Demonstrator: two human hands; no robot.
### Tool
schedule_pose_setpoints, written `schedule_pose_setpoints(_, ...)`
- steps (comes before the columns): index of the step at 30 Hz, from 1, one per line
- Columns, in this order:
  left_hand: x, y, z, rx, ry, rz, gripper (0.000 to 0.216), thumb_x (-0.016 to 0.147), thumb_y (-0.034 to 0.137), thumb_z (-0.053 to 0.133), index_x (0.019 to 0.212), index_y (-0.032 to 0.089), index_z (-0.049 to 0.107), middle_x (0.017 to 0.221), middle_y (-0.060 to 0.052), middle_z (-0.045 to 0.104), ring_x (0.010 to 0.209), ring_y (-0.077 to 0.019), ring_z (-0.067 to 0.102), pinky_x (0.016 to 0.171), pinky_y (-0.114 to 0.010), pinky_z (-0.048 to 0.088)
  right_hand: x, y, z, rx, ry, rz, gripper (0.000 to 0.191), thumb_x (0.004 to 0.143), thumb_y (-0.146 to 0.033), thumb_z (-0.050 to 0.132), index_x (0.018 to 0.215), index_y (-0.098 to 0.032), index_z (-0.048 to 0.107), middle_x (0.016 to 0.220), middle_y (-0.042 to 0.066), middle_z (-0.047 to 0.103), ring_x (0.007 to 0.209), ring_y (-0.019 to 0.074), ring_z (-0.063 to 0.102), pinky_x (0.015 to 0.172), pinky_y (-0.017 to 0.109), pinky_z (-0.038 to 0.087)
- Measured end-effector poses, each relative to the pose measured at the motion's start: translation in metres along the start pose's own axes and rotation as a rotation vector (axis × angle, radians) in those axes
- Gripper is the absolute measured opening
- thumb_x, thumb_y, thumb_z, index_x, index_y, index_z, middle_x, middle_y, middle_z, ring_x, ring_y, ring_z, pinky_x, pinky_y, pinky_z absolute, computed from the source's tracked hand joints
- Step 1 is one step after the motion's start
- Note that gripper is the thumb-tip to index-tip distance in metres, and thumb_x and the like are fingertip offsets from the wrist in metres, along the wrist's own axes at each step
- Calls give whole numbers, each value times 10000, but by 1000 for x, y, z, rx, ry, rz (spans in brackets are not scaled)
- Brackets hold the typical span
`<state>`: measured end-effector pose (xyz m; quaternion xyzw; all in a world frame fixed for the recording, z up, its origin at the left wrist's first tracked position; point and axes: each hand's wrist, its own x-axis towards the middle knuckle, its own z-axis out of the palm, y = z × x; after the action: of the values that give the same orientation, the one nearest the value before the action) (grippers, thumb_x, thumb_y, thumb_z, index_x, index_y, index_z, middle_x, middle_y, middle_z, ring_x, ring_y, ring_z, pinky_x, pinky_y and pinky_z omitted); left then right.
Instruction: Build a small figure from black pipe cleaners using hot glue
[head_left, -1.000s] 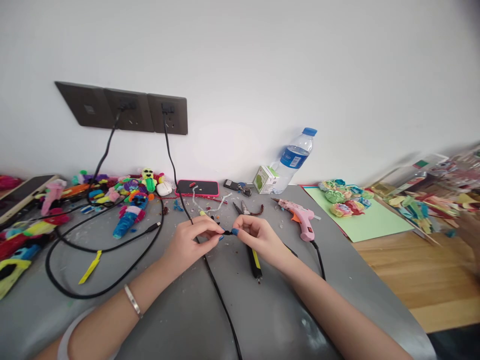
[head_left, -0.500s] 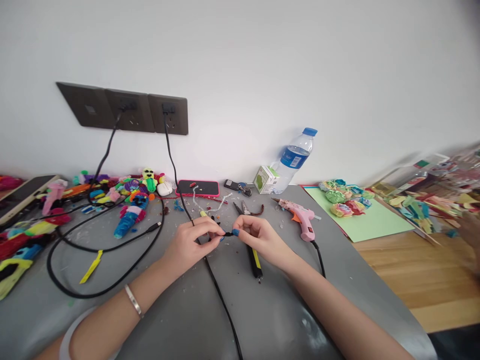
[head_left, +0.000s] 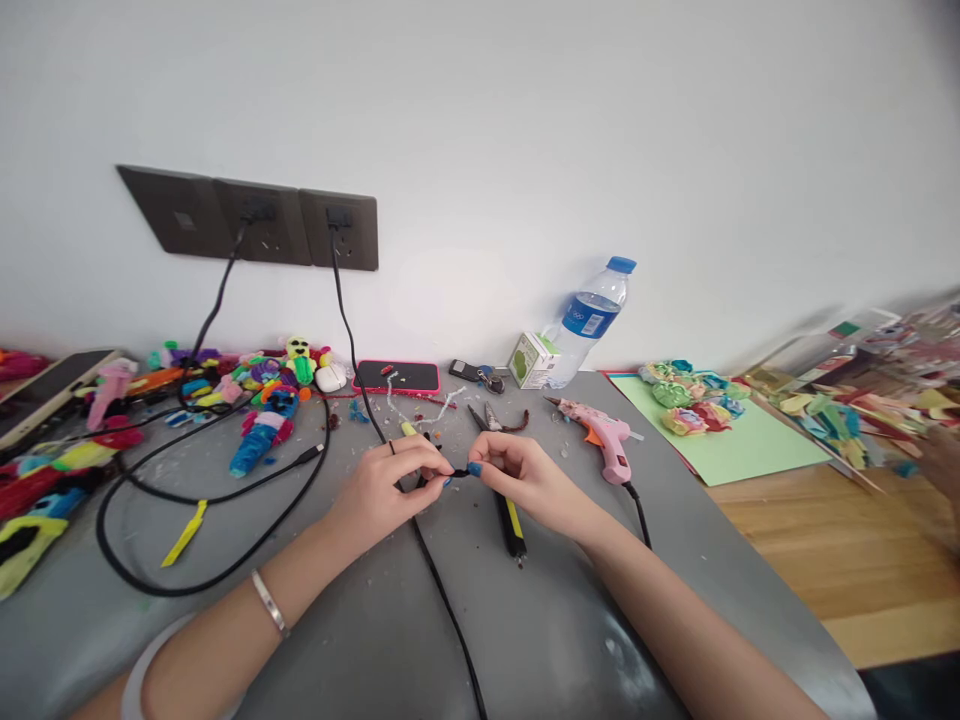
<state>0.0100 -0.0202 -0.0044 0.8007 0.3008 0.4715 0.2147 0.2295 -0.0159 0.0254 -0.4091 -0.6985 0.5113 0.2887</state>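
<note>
Between my two hands, just above the grey table, is a short black piece of pipe cleaner (head_left: pixel 460 473). My left hand (head_left: pixel 394 485) pinches its left end between thumb and fingers. At its other end, the thumb and forefinger of my right hand (head_left: pixel 525 482) are closed on it. Pliers (head_left: pixel 513 530) with black and yellow handles lie partly under my right hand, jaws pointing away. A black cable (head_left: pixel 442 590) passes beneath my left hand. Small scraps and a yellow-tipped item (head_left: pixel 408 428) lie just behind my fingers.
A pink glue gun (head_left: pixel 604 435) lies at right, near a leaning water bottle (head_left: pixel 592 315) and small box (head_left: pixel 531 360). Fuzzy colourful figures (head_left: pixel 262 430) and looped cable crowd the left. Behind are a phone (head_left: pixel 412 378) and wall sockets (head_left: pixel 337 240). Another person's hand (head_left: pixel 941 460) shows far right.
Almost nothing differs. Both hands keep their pinch on the black piece, and the whole view has shifted very slightly.
</note>
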Motion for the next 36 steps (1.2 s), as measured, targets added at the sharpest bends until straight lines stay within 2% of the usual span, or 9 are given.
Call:
schedule_pose_setpoints(11,0,-2,2,-12,-21,-27,167,825,32,612,849,173,699,831,-30,688,687,-100,654,632,-180,540,-3,-1,-1,-137,10,-49,84,935,-183,506,865,-193,551,678,-51,435,607,110,355,554,234,272)
schedule_pose_setpoints(21,0,-3,1,-41,-59,-19,185,818,21,607,862,168,711,830,-38,703,713,-109,664,659,-190,545,-2,-2,-4,-255,8,-119,103,925,-151,500,862,-193,569,705,-37,481,623,113,391,560,228,297)
schedule_pose_setpoints(36,-2,-6,1,-55,-114,30,196,831,27,614,898,182,713,840,-38,721,715,-111,661,656,-187,554,0,0,-6,-201,-17,-97,103,888,-176,553,839,-181,643,724,-5,545,632,127,417,574,241,328)
